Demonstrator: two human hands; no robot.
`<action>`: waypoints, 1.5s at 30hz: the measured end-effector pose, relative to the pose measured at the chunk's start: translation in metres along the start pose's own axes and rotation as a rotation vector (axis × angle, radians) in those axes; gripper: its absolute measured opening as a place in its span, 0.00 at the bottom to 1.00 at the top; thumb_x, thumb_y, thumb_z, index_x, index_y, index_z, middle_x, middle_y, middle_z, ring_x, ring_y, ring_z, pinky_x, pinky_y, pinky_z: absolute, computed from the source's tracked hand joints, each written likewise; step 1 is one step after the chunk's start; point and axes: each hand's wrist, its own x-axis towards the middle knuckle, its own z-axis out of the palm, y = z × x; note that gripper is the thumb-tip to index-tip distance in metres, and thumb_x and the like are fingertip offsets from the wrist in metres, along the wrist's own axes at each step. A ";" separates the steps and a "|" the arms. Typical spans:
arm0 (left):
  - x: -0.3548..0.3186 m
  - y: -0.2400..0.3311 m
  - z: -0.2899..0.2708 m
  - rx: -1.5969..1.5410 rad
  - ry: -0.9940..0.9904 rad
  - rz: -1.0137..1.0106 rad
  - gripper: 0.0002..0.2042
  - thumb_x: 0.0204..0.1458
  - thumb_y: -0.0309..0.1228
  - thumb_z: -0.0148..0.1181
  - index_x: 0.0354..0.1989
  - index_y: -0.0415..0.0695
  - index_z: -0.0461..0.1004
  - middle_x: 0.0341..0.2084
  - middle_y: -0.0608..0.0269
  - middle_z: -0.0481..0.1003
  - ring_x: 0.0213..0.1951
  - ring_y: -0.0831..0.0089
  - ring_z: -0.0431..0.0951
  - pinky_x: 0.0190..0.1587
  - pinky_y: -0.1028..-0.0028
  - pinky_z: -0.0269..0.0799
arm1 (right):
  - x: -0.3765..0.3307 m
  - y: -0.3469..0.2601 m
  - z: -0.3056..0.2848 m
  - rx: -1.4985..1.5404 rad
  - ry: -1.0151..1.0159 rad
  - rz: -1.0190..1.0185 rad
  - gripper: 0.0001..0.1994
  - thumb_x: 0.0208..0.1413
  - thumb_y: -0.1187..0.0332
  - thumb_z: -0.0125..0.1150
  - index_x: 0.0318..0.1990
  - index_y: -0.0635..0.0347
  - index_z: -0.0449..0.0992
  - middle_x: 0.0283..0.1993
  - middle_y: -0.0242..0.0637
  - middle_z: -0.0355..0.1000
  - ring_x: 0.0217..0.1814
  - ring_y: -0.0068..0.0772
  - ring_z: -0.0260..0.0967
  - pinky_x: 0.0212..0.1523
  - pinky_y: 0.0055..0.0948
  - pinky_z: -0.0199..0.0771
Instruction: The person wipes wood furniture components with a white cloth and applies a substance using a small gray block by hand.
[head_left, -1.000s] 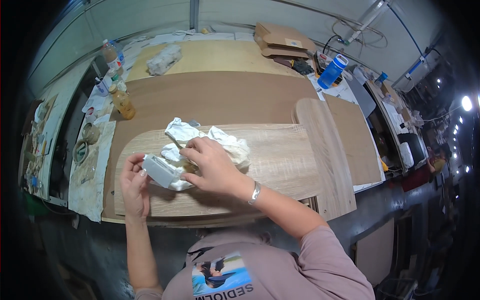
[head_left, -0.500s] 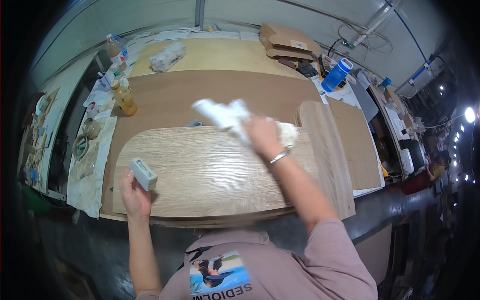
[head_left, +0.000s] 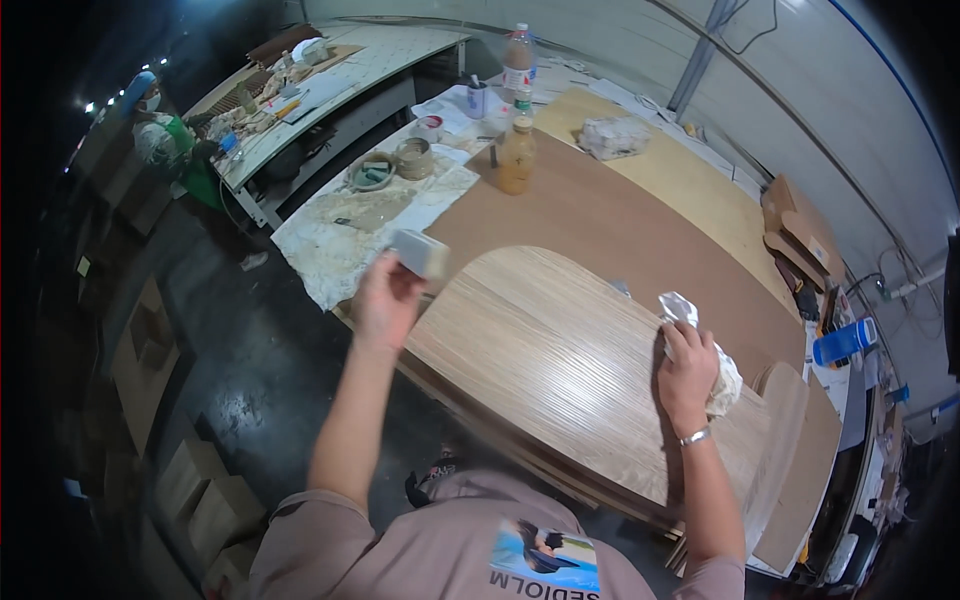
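Note:
My left hand [head_left: 388,305] is raised just off the rounded left end of a wood-grain board [head_left: 530,330]. Its fingers grip a small pale grey rectangular block [head_left: 418,253], slightly blurred. On the right part of the same board, my right hand [head_left: 690,372] presses down with its fingers wrapped round a crumpled white cloth [head_left: 726,385]. The cloth sticks out on both sides of the hand. More boards are stacked under this one, and another rounded board [head_left: 783,400] lies at its right end.
Brown sheeting [head_left: 600,230] covers the table. A stained paper [head_left: 330,255] at left bears an open jar [head_left: 414,158] and a bowl [head_left: 372,172]. An amber bottle [head_left: 516,165] stands beyond it. Far right is a blue water bottle [head_left: 845,343]. A co-worker [head_left: 165,140] stands far left.
The view has swung left. My right hand, blurred above the board with the cloth before, now rests on it. My left hand has lifted away past the board's left end, still gripping the block.

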 end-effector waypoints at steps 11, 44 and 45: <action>0.121 0.040 -0.259 0.943 0.546 -0.094 0.18 0.56 0.34 0.62 0.53 0.37 0.74 0.34 0.63 0.76 0.34 0.75 0.76 0.34 0.74 0.72 | 0.012 -0.010 0.005 -0.125 0.033 0.004 0.18 0.39 0.84 0.57 0.39 0.58 0.81 0.43 0.38 0.77 0.45 0.45 0.70 0.46 0.43 0.71; -0.098 -0.246 0.287 1.355 -1.523 0.677 0.21 0.51 0.39 0.58 0.52 0.42 0.75 0.54 0.52 0.73 0.56 0.54 0.72 0.59 0.59 0.67 | -0.104 -0.109 -0.052 0.039 -0.378 0.140 0.48 0.44 0.44 0.70 0.68 0.68 0.60 0.72 0.54 0.56 0.76 0.54 0.51 0.71 0.51 0.54; -0.087 -0.246 0.288 1.368 -1.548 0.613 0.20 0.51 0.38 0.58 0.51 0.41 0.76 0.52 0.53 0.75 0.53 0.56 0.75 0.58 0.59 0.68 | -0.105 -0.110 -0.052 0.046 -0.376 0.137 0.48 0.44 0.44 0.70 0.68 0.68 0.60 0.72 0.54 0.56 0.76 0.54 0.51 0.71 0.51 0.54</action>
